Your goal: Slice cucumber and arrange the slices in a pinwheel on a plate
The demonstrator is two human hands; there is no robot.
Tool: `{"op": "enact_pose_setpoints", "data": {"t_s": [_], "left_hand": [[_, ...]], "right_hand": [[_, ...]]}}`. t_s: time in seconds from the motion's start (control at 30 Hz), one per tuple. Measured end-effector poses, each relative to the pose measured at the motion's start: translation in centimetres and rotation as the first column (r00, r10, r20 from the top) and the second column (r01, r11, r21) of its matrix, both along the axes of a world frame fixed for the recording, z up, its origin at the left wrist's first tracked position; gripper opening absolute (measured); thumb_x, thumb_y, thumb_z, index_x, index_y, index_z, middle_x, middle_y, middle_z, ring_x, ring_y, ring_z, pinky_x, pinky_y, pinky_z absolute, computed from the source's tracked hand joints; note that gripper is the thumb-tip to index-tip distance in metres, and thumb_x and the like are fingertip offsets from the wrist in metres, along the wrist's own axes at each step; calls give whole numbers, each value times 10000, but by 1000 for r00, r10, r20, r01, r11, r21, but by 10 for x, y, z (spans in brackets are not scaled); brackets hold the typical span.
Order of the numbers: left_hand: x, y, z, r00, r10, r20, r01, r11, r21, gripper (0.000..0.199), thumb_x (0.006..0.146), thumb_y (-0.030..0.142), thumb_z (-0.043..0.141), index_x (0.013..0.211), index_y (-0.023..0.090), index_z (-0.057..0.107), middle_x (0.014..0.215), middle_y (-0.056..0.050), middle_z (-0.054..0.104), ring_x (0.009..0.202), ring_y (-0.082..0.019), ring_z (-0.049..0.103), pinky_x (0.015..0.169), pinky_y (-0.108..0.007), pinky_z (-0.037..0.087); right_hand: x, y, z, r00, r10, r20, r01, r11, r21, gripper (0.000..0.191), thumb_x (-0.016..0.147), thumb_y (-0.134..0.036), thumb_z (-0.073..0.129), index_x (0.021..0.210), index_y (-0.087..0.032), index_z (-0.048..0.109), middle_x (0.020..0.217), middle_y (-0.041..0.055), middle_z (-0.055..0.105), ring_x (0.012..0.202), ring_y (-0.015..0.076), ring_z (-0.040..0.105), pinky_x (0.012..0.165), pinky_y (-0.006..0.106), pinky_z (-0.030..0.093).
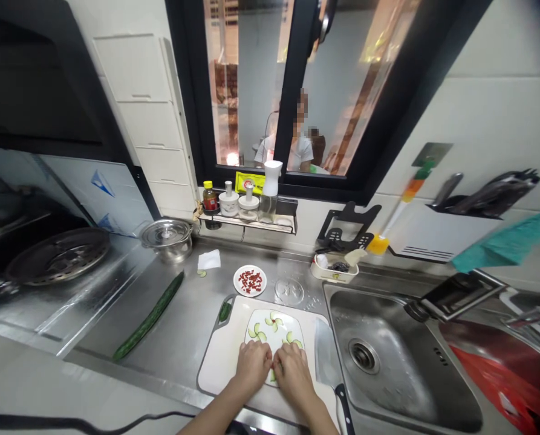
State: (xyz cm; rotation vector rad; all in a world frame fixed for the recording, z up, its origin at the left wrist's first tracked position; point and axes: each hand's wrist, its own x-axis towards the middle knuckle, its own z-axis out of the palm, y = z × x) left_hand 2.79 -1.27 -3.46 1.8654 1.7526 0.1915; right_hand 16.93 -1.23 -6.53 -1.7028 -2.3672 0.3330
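My left hand [254, 362] and my right hand [291, 365] are close together over the near half of a white plate [261, 320], fingers curled in and thumbs almost meeting. What the fingertips hold, if anything, is hidden. Thin cucumber slices [257, 332] lie on the plate in small pinwheel clusters, with a red bit at the middle of the farthest one. Another cluster shows partly behind my right hand, and a green piece lies under my hands. The plate rests on a white cutting board [219, 362]. A kitchen knife [326, 356] lies along the board's right side, handle toward me.
A small dish of red pieces [250, 281] stands behind the board. A whole cucumber [149, 317] lies left, near a lidded steel pot [167, 238]. To the right is a sink [387, 362]. A spice rack [251, 223] hangs below the window, where a person appears.
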Motion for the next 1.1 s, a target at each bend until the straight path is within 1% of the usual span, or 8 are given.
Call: {"op": "enact_pose_setpoints", "data": {"t_s": [0.07,0.17,0.47,0.6,0.73,0.9,1.0,1.1], "left_hand": [[0,-1,-1,1000,1,1,-1,1000,10,266,905,259,392,869,204,649,980,-57,672,979,-203,572,869,-330,334],[0,-1,-4,1000,-1,5,0,1000,16,259,907,272,401,855,204,646,965,-53,672,969,-201,569,863,-326,331],[-1,-2,-16,1000,-15,20,14,998,57,249,911,273,406,840,199,633,925,-54,668,940,-198,564,851,-326,318],[-2,-2,-21,999,-15,34,13,998,67,204,888,256,444,826,206,632,916,-42,671,937,-201,559,846,-328,315],[-3,-3,-22,997,-9,83,1,996,93,199,890,255,445,825,212,629,894,-30,673,911,-194,560,822,-320,317],[-5,-1,-22,982,23,188,-44,993,108,145,844,229,499,792,208,633,822,-17,664,865,-180,568,770,-284,334],[-11,7,-23,962,71,265,-108,985,131,143,833,243,509,785,203,637,783,-12,661,832,-172,579,753,-270,355],[-23,21,-25,935,146,323,-206,966,159,137,827,251,516,795,202,640,795,-9,673,809,-162,591,754,-260,375]], "right_hand": [[-3,0,6,999,-10,45,14,998,-69,250,891,-199,424,795,-182,654,917,94,630,915,223,524,842,346,328],[-7,0,11,996,-4,89,15,992,-122,284,905,-197,398,823,-176,669,977,113,638,961,243,523,853,357,316],[-11,-3,19,991,7,132,12,990,-143,286,895,-174,398,872,-173,683,1007,122,647,993,265,523,847,362,319],[-10,-4,17,992,-3,122,19,991,-132,275,891,-172,403,855,-169,676,985,121,646,989,267,522,832,360,324],[-6,-4,11,997,-24,67,31,995,-99,236,885,-191,436,812,-181,661,957,106,641,985,253,515,836,354,322],[1,-1,7,997,-69,-41,68,997,-40,183,866,-217,481,771,-191,636,906,75,628,919,219,511,825,330,328],[4,-2,8,988,-92,-126,93,996,4,161,851,-206,487,768,-196,625,856,51,619,884,201,511,818,312,335],[7,-4,9,973,-102,-208,112,993,39,171,852,-215,476,759,-199,619,831,43,614,859,193,518,804,302,349]]}}
